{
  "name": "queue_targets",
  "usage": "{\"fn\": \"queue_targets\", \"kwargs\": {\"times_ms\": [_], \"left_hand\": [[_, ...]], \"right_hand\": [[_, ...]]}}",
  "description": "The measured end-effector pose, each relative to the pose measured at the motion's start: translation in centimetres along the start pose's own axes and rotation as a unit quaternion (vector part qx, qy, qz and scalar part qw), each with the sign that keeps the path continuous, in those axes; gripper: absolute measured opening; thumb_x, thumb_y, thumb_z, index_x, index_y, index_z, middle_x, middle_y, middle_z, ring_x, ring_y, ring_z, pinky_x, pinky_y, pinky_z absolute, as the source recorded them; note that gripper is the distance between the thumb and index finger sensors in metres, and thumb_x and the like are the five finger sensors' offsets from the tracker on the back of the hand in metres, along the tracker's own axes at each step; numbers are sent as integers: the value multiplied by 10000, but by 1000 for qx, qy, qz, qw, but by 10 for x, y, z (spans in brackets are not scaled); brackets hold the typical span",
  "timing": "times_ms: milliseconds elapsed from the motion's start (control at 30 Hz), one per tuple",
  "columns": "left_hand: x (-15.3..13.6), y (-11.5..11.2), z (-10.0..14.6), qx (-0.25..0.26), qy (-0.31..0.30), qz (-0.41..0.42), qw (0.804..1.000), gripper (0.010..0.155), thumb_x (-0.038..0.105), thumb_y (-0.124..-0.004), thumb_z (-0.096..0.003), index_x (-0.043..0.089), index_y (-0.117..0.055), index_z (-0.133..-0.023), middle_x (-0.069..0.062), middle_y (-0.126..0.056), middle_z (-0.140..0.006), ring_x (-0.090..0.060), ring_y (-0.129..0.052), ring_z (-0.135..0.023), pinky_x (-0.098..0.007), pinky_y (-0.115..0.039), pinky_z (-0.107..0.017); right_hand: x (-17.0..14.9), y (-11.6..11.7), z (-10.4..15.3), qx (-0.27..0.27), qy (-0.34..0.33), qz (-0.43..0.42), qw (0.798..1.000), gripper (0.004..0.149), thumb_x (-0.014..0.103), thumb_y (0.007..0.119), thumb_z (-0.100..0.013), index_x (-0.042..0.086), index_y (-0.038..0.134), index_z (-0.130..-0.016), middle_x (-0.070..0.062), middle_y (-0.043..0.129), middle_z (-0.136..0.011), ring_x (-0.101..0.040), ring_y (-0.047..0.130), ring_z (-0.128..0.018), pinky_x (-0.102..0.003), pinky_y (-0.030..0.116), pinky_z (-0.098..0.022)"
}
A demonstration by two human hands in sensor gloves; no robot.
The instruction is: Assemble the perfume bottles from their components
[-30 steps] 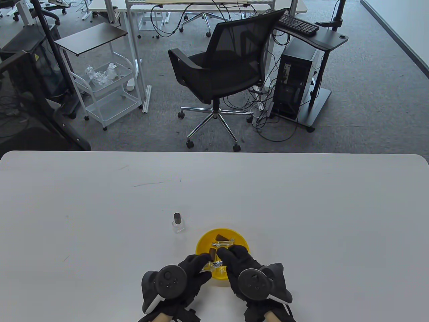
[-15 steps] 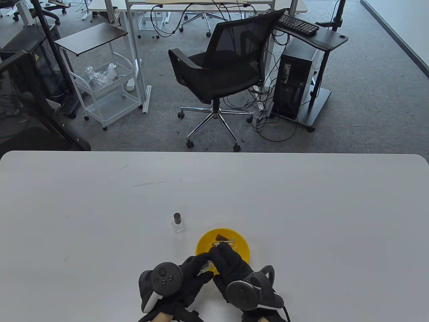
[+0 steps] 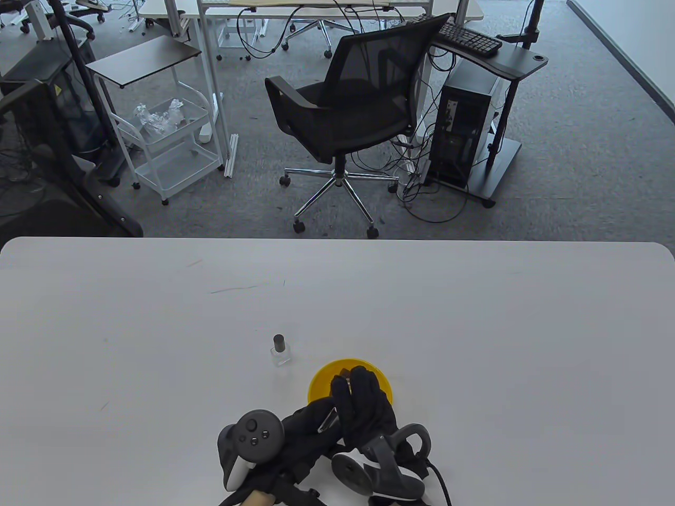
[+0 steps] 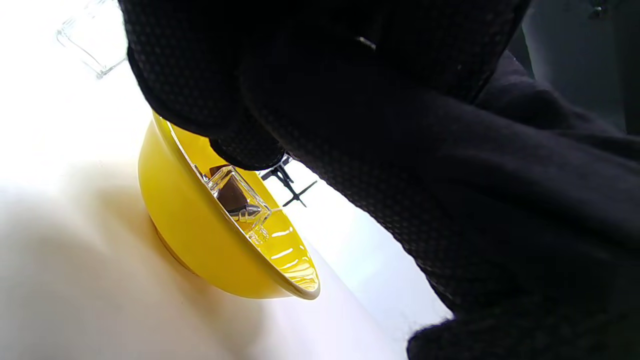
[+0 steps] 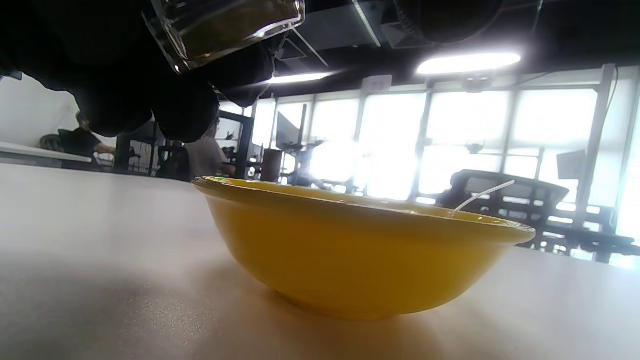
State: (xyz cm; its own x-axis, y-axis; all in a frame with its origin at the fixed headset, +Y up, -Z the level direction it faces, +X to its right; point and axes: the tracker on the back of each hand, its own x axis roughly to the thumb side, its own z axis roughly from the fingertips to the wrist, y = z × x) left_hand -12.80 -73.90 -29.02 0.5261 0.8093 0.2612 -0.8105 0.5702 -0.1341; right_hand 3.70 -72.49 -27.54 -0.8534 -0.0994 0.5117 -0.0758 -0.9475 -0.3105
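The glass bottle (image 5: 227, 27) that is being put together is held low over the near side of the yellow bowl (image 3: 319, 380), between the two gloved hands; from above only a small clear piece (image 3: 328, 420) of it shows between the gloves, but the right wrist view shows its square clear body from below, with black fingers (image 5: 130, 95) around it. The left wrist view looks into the bowl (image 4: 200, 240) and shows another clear bottle (image 4: 239, 199) lying inside with a brown piece behind it, which the table view hides under the right hand (image 3: 364, 406). The right wrist view adds a thin white tube (image 5: 482, 196) that rises over the far rim. The left hand (image 3: 308, 427) has its fingers curled around the held bottle. The right hand lies over it with fingers rather straight, reaching over the bowl; I cannot tell if it grips anything. One finished bottle with a dark cap (image 3: 280, 350) stands upright on the white table (image 3: 474, 327), just beside the bowl to its left and farther away.
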Motion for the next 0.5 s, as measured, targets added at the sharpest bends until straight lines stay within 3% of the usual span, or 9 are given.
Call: {"fn": "queue_targets", "kwargs": {"times_ms": [267,500], "left_hand": [[4,3,0,-6,-15,-7,1000,575,451,-843,-473,219,-775,-995,-42,-925,-893,-279,-976,-718,-375,-864,-501],[4,4,0,-10,-18,-14,1000,569,439,-846,-473,206,-788,-989,-56,-935,-882,-283,-984,-704,-374,-869,-492]], "right_hand": [[-5,1,-2,-22,3,-10,1000,1018,680,643,-553,7,131,-1119,-356,352,-1055,-532,646,-831,-573,614,-619],[-4,1,-2,-15,0,2,1000,1000,698,610,-552,10,161,-1122,-354,397,-1024,-465,727,-755,-537,666,-566]]}}
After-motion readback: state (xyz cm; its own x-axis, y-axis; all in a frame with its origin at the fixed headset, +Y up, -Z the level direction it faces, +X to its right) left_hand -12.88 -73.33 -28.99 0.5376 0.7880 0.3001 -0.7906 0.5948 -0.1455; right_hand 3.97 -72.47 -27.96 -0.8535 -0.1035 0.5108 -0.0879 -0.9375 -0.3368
